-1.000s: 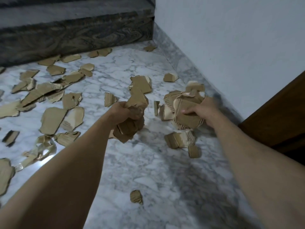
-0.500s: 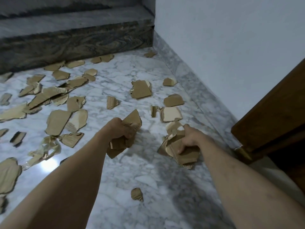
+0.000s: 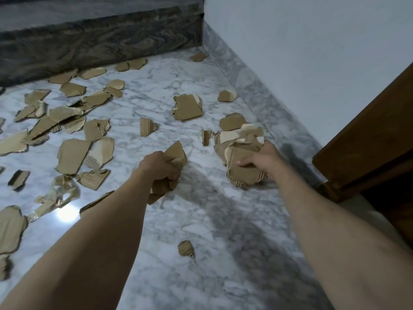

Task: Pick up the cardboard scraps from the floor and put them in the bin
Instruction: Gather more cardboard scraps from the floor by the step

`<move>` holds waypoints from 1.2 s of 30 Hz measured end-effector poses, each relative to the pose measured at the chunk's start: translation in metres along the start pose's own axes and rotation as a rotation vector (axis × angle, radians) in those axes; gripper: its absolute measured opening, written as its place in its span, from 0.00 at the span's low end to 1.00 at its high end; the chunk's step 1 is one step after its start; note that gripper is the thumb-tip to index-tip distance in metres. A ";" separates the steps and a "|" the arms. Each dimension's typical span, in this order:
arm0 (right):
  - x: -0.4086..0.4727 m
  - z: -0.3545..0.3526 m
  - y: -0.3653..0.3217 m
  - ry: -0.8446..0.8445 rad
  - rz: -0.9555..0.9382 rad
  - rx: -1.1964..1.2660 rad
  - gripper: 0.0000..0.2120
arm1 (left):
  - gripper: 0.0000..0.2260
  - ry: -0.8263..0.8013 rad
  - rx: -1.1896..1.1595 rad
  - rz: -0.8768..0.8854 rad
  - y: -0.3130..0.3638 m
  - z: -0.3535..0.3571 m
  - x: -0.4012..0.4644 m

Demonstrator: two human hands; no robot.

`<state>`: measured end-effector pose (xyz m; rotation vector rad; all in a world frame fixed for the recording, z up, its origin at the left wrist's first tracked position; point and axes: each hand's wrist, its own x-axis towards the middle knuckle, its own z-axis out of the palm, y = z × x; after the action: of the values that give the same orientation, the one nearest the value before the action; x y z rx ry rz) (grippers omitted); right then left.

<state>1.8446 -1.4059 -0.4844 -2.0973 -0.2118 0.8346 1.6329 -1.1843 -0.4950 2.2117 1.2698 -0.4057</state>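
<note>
My left hand point(image 3: 159, 166) grips a bunch of brown cardboard scraps point(image 3: 176, 153) above the marble floor. My right hand point(image 3: 263, 158) holds a bigger bundle of scraps point(image 3: 242, 173), low over more pieces lying by the wall. Several loose scraps are scattered on the floor: a large piece point(image 3: 186, 107) ahead, a ridged one point(image 3: 146, 126), a small one point(image 3: 185, 249) near me, and many more point(image 3: 71, 153) at the left. No bin is in view.
A white-grey marble floor point(image 3: 201, 220) ends at a dark stone step point(image 3: 89, 45) at the back. A pale wall point(image 3: 312, 52) with a marble skirting runs along the right. A brown wooden door point(image 3: 368, 142) stands at the right edge.
My right hand, with its bundle, has moved forward again toward the scraps by the wall. My left hand has stayed closed on its bunch, shifting only slightly.
</note>
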 end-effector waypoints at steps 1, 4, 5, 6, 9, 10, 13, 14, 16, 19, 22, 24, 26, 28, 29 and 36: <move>-0.002 -0.004 0.000 0.021 0.007 0.074 0.36 | 0.25 -0.003 -0.030 -0.008 0.001 0.000 -0.005; -0.017 -0.007 0.002 -0.007 0.028 0.128 0.34 | 0.27 -0.108 -0.143 -0.047 -0.005 0.002 -0.021; -0.024 -0.006 0.002 -0.048 0.024 0.102 0.31 | 0.30 -0.127 -0.200 -0.047 -0.011 0.003 -0.027; -0.031 -0.003 0.003 -0.092 0.017 0.060 0.28 | 0.31 -0.122 -0.257 -0.046 -0.018 0.003 -0.033; -0.045 0.016 0.001 -0.207 -0.028 -0.130 0.35 | 0.30 -0.067 -0.395 -0.054 -0.048 -0.001 -0.055; -0.051 0.025 -0.003 -0.232 -0.040 -0.167 0.36 | 0.32 -0.041 -0.436 -0.061 -0.061 -0.003 -0.061; -0.062 0.053 -0.016 -0.279 -0.079 -0.220 0.37 | 0.26 0.037 -0.460 -0.054 -0.090 -0.018 -0.091; -0.065 0.063 -0.020 -0.303 -0.098 -0.236 0.38 | 0.20 0.055 -0.452 -0.048 -0.099 -0.022 -0.098; -0.072 0.082 -0.029 -0.350 -0.139 -0.273 0.36 | 0.12 0.086 -0.405 -0.055 -0.115 -0.028 -0.104; -0.077 0.105 -0.035 -0.390 -0.173 -0.325 0.31 | 0.25 0.080 -0.299 -0.151 -0.137 -0.024 -0.108; -0.079 0.118 -0.037 -0.425 -0.203 -0.345 0.34 | 0.50 -0.013 -0.298 -0.296 -0.148 -0.013 -0.112; -0.081 0.123 -0.035 -0.426 -0.190 -0.356 0.34 | 0.48 0.001 -0.340 -0.315 -0.152 -0.007 -0.111; -0.082 0.128 -0.028 -0.418 -0.170 -0.347 0.35 | 0.38 0.028 -0.379 -0.335 -0.159 -0.002 -0.107; -0.085 0.133 -0.022 -0.426 -0.151 -0.334 0.38 | 0.34 0.039 -0.417 -0.375 -0.164 0.003 -0.104; -0.086 0.136 -0.020 -0.420 -0.144 -0.327 0.37 | 0.36 0.042 -0.429 -0.400 -0.166 0.006 -0.102; -0.084 0.133 -0.022 -0.301 -0.037 -0.235 0.48 | 0.31 0.017 -0.568 -0.234 -0.134 -0.013 -0.088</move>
<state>1.6999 -1.3413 -0.4820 -2.1667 -0.5303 1.1483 1.4729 -1.1841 -0.4815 1.6021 1.4447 -0.0899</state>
